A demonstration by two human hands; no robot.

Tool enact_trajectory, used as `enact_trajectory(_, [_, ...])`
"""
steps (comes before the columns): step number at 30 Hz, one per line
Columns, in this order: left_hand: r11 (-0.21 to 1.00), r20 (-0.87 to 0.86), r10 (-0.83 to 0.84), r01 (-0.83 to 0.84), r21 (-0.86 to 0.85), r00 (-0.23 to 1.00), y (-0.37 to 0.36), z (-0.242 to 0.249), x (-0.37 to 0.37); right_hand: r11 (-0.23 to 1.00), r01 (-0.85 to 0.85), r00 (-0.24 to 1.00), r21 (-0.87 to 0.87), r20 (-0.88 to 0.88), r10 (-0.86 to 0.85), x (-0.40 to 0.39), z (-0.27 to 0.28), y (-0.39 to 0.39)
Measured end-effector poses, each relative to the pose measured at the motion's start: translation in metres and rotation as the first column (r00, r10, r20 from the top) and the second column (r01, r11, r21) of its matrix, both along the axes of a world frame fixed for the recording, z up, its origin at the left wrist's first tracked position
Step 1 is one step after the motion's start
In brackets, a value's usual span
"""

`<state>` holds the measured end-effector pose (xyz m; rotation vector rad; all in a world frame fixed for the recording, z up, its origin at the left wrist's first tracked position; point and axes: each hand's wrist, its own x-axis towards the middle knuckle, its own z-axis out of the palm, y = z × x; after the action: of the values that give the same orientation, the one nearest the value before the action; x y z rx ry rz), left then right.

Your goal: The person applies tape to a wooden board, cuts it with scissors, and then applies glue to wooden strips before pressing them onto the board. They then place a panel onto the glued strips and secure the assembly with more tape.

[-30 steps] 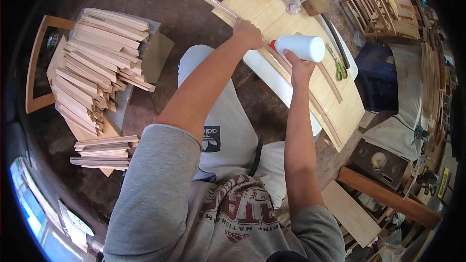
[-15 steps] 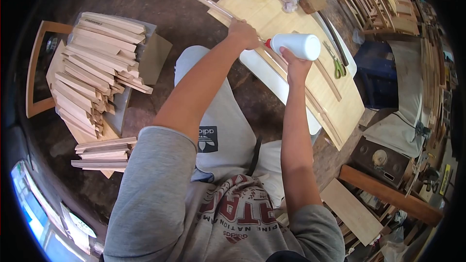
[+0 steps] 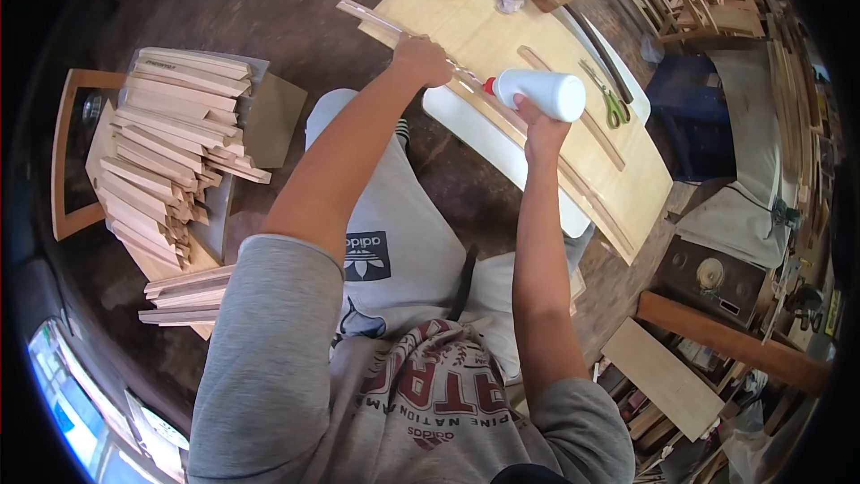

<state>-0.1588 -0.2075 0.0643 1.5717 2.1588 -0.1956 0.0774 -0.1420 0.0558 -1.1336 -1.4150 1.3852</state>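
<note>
Compared with a second ago, I see a wider gap between the left hand (image 3: 421,61) and the red tip of the white bottle (image 3: 546,94), with whitish patches showing on the wooden strip (image 3: 369,18) between them. The strip lies along the plywood board's (image 3: 439,0) near edge. The left hand is folded closed on it; the right hand (image 3: 545,128) is wrapped around the bottle, tilted over the board. More of a shorter strip (image 3: 602,145) shows beyond the bottle, beside the green-handled scissors (image 3: 616,108) at the board's far side. Nearer than the board, I read "adidas" on the trouser patch (image 3: 365,255), and "NATION" and "adidas" on the sweatshirt (image 3: 430,394).
</note>
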Motion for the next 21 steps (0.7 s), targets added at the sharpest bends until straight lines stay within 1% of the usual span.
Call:
enact_trajectory(7, [1.0,0.013,-0.002,0.002,-0.002,1.0,0.003,0.0,-0.001,0.999,0.03,0.999,0.019,-0.034,-0.029,0.032,-0.007,0.005])
enact_trajectory(12, [1.0,0.015,0.007,-0.007,0.003,1.0,0.005,-0.001,-0.001,0.996,0.084,0.994,-0.036,-0.071,-0.086,0.056,-0.01,0.006])
enact_trajectory(16, [1.0,-0.011,-0.007,0.006,-0.027,1.0,0.008,-0.003,0.0,0.99,0.116,0.986,-0.077,-0.115,-0.124,0.073,-0.012,0.005])
enact_trajectory(21, [1.0,-0.045,-0.008,0.007,-0.024,0.999,0.012,-0.013,-0.002,0.977,0.169,0.977,-0.126,-0.109,-0.183,0.094,-0.016,0.006])
